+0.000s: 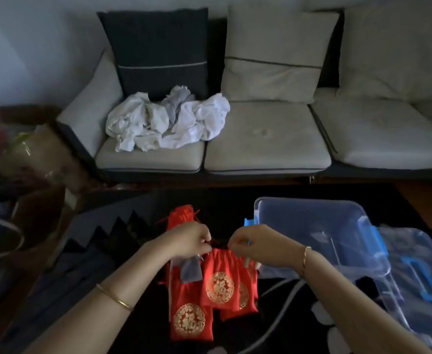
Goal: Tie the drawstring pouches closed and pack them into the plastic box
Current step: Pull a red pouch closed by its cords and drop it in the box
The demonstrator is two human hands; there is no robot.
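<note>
**Two hands on one drawstring, four red pouches in view**

At least four red pouches with gold round emblems lie on the dark rug (pixel 148 335); overlap hides whether there are more. One pouch (pixel 181 215) lies farther out, partly behind the left hand. One (pixel 188 318) lies nearest the person. One (pixel 245 295) is tucked under the right side of the held pouch (pixel 218 279), which sits in the middle, on top of the others. A single small grey pouch (pixel 190 270) lies just left of it.

The left hand (pixel 192 238) and the right hand (pixel 250 242) are close together but not touching. Both have their fingers curled, and each pinches the red drawstring (pixel 216 242) at the gathered mouth of the held pouch. Each wrist carries one gold bracelet.

One clear plastic box (pixel 311 221) with blue latches stands on the rug just right of the pouches; no red pouch shows inside it. Its one lid (pixel 419 264) lies against its right side.

Beyond is one sofa (pixel 268 139) with three seat cushions, three back pillows and one heap of white cloth (pixel 169 121).
</note>
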